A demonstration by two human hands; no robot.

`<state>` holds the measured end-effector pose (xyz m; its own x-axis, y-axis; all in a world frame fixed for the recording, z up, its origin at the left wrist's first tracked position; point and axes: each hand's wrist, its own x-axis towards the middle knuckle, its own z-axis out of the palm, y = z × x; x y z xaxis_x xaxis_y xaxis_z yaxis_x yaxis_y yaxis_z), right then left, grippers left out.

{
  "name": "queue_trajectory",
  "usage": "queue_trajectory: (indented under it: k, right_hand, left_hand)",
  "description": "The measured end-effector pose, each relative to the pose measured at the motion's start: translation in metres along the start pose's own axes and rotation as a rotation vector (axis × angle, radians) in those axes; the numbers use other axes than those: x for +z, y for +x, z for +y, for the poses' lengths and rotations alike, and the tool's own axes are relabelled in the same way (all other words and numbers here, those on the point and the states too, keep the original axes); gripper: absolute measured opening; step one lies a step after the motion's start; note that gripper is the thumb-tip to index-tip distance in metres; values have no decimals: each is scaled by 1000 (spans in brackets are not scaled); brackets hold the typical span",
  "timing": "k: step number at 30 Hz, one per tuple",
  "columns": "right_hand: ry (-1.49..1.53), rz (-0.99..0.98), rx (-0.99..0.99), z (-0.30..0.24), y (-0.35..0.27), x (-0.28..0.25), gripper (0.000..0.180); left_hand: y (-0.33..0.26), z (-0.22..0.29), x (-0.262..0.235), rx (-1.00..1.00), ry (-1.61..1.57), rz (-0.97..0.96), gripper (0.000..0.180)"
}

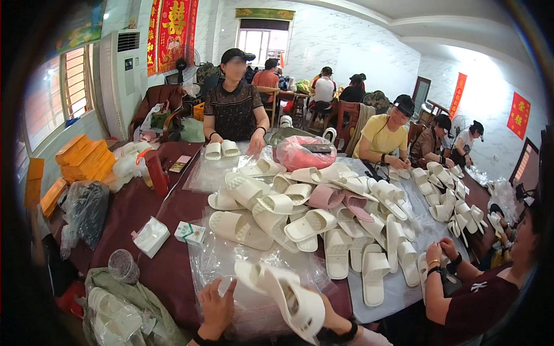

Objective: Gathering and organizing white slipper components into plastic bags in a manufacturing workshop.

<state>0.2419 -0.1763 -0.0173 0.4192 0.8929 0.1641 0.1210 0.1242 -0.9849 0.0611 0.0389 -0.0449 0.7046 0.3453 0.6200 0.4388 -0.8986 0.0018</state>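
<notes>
My right hand (330, 323) grips a pair of white slide slippers (288, 294) held together, soles outward, low in the picture; most of the hand is hidden behind them. My left hand (216, 308) rests with spread fingers on a clear plastic bag (231, 268) lying on the dark red table (167, 271), just left of the slippers. A heap of white slippers (300, 225) with a few pink slippers (332, 197) covers the table beyond my hands.
A person in a dark top (234, 109) across the table holds a white pair. A person's hands (441, 254) work at the right. A small box (189, 232), a tissue pack (151, 235), a red bottle (157, 173) and yellow boxes (83, 158) lie left.
</notes>
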Motion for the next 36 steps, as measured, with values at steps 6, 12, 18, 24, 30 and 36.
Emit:
queue_trajectory:
  k: [6, 12, 18, 24, 30, 36]
  right_hand:
    - [125, -132, 200, -16, -25, 2, 44]
    - [530, -40, 443, 7, -45, 22, 38]
    - [-441, 6, -26, -14, -41, 21, 36]
    - [-239, 112, 52, 3, -55, 14, 36]
    - [-315, -244, -274, -19, -46, 5, 32]
    - [-419, -177, -289, -6, -50, 9, 30]
  left_hand:
    - [6, -27, 2, -94, -350, -307, 47]
    - [21, -27, 0, 118, -480, -309, 58]
    - [31, -12, -10, 183, -612, -371, 76]
    - [28, 5, -14, 247, -334, -301, 66]
    - [24, -1, -13, 162, -304, -325, 53]
    - [28, -4, -23, 298, -215, -465, 49]
